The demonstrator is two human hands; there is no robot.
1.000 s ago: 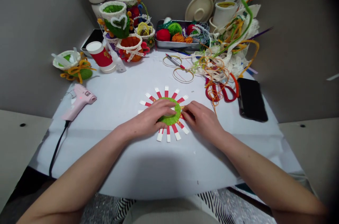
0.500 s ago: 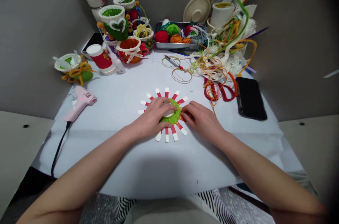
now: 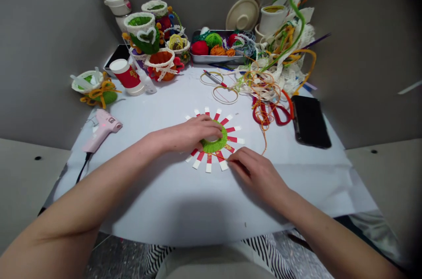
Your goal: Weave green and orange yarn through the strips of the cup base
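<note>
A paper cup cut into splayed red and white strips [image 3: 232, 139] lies flat on the table, with green yarn [image 3: 211, 147] woven in a ring round its base. My left hand [image 3: 194, 134] holds it from the left, fingers over the ring and thumb at its lower left edge. Orange yarn [image 3: 219, 156] stretches from the ring's lower edge to my right hand [image 3: 259, 171], which pinches it just right of the strips. More of that yarn trails behind the right hand up to an orange tangle [image 3: 263, 85]. My left fingertips are partly hidden.
Red-handled scissors [image 3: 281, 114] and a black phone [image 3: 311, 121] lie at right. A pink glue gun [image 3: 102, 128] rests at left. Behind stand a red paper cup [image 3: 127, 77], several yarn baskets [image 3: 161, 63], a metal tray [image 3: 214, 59] of yarn balls and a pen [image 3: 214, 77].
My right hand has moved down toward me, drawing the orange yarn out from the ring. The cut cup has turned slightly under my left hand.
</note>
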